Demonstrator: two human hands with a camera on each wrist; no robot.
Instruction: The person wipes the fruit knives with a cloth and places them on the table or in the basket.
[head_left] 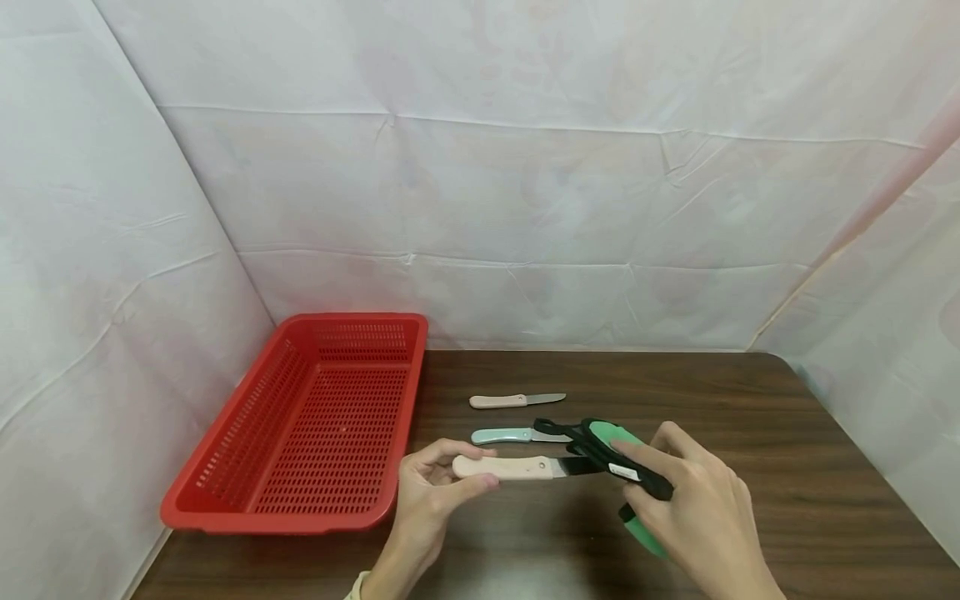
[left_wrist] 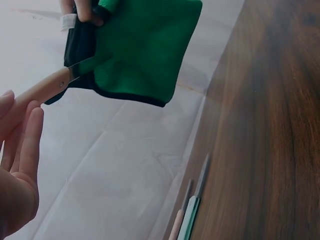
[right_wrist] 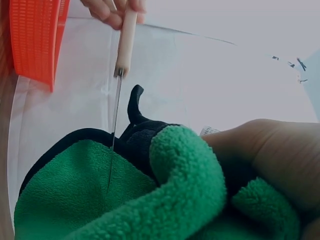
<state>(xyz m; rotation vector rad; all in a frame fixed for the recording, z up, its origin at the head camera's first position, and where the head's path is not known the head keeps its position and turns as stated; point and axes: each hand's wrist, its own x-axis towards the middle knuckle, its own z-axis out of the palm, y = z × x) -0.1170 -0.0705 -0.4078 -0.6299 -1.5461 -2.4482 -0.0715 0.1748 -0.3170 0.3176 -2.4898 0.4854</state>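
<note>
My left hand [head_left: 427,492] grips the pale pink handle of a knife [head_left: 510,468], thumb in front and fingers behind, its blade pointing right. A green fleecy cloth [left_wrist: 145,50] with black edging and a black loop is bunched in my right hand [head_left: 701,504]. In the right wrist view the blade [right_wrist: 116,110] runs down in front of the cloth's green side, with its tip over the fleece. Behind my hands two more knives lie on the table: one with a light green handle [head_left: 501,436], partly covered by the cloth, and one with a pink handle [head_left: 498,402].
A red plastic basket [head_left: 416,400] with slotted walls stands to the left, close beside my left hand. The dark wood-grain table [head_left: 720,383] extends to the right. White sheeting [head_left: 517,192] hangs behind it and on both sides.
</note>
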